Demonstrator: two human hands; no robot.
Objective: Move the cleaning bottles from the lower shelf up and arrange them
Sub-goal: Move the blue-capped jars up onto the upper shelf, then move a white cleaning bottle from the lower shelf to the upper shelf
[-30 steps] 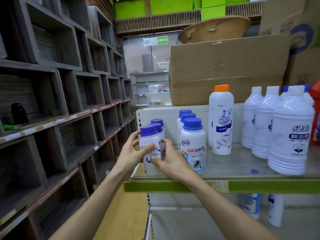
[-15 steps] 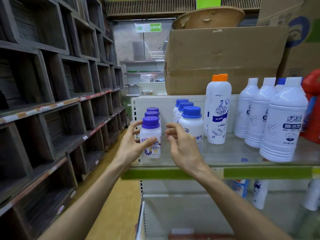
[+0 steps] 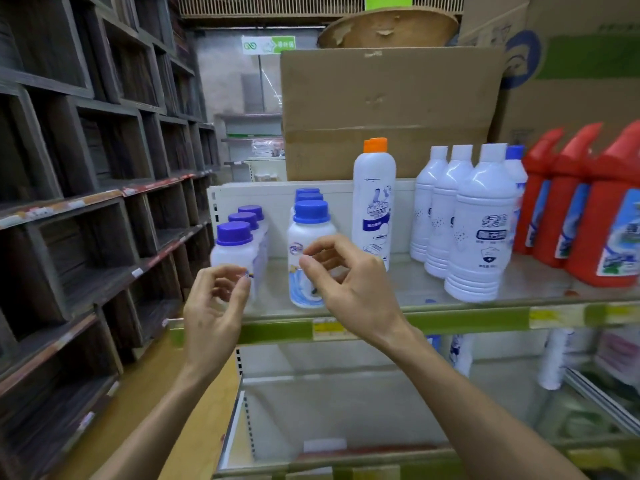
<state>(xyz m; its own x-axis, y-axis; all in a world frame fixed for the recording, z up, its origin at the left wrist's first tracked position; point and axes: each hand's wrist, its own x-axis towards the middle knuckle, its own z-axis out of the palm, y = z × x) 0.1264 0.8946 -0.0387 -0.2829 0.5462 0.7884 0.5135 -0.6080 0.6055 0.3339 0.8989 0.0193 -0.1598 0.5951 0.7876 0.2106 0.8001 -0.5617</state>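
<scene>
At the far left of the frame stand dark wooden cubbies [image 3: 86,209], and right of them, at centre-left, the left hand [image 3: 213,306] hovers just before the front purple-capped bottle [image 3: 234,258], its fingers loosely curled and holding nothing. At centre the right hand [image 3: 349,282] hangs likewise empty before the blue-capped bottle [image 3: 308,251]. Farther right on the upper shelf [image 3: 485,315] stand an orange-capped bottle [image 3: 374,202], white bottles [image 3: 479,226] and red jugs [image 3: 602,216].

A shop: price-strip shelf [image 3: 485,320] stocked with rows of cleaning bottles [image 3: 478,223], cardboard cartons [image 3: 388,109] stacked above.
</scene>
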